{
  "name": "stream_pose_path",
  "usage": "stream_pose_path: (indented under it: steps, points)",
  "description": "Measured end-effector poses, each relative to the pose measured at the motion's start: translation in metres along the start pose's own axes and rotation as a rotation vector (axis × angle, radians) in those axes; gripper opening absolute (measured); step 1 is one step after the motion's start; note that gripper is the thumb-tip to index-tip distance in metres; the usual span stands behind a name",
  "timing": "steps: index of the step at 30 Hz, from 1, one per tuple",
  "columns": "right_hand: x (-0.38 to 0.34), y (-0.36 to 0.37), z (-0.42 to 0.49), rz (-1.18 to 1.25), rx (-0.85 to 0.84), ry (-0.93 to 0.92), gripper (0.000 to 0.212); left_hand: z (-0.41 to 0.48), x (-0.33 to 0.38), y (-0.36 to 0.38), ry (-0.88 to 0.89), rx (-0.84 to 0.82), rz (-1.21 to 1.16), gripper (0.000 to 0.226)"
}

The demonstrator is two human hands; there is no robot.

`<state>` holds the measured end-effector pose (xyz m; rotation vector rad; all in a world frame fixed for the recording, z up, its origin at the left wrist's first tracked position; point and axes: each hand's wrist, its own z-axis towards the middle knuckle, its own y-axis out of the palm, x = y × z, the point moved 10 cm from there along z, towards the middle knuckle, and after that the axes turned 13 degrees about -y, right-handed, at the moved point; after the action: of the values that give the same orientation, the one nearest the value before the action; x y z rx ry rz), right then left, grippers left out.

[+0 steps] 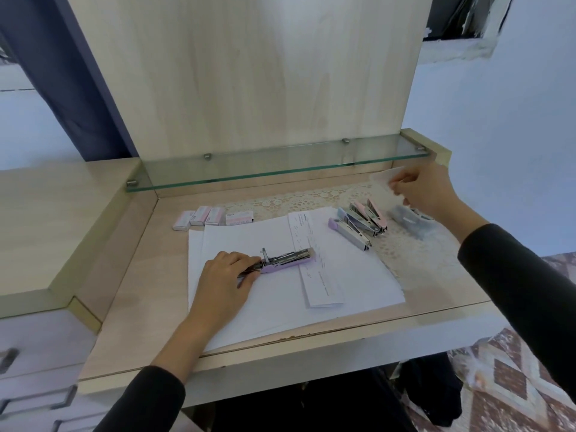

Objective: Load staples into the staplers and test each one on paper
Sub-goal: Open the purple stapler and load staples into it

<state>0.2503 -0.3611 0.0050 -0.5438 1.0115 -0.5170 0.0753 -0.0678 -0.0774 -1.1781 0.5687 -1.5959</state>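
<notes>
A purple stapler (290, 260) lies opened on white paper sheets (280, 294), its metal magazine exposed. My left hand (227, 275) grips its rear end. My right hand (427, 191) is raised at the far right, pinching a small clear plastic wrapper (385, 177). A row of several pastel staplers (361, 222) lies on the lace mat, with a blurred bluish one (408, 221) under my right hand. Several staple boxes (212, 218) sit along the back. A narrow folded test strip of paper (314, 263) with staple marks lies across the sheets.
A glass shelf (274, 168) overhangs the desk's back edge. A lace mat (408, 257) covers the right of the desk (134, 294). A raised wooden cabinet top (46, 222) stands left, with drawers below it. The desk's front edge is close to me.
</notes>
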Motion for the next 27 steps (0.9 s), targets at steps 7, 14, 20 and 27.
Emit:
stream_pose_path:
  steps: [7,14,20,27]
  points:
    - [-0.09,0.092,-0.044,0.04,-0.331,-0.303,0.007,0.004,-0.003,-0.001,-0.04,-0.057,-0.038,0.042]
    - [-0.108,0.161,-0.08,-0.075,-0.606,-0.462,0.03,0.04,-0.031,-0.015,-0.209,-0.175,-0.072,0.023]
    - [-0.108,0.175,-0.08,-0.052,-0.623,-0.492,0.02,0.099,-0.059,-0.012,-0.23,-0.146,0.144,0.027]
    - [-0.103,0.172,-0.058,0.183,-0.557,-0.37,0.022,0.132,-0.071,0.03,-0.21,-0.321,0.513,0.046]
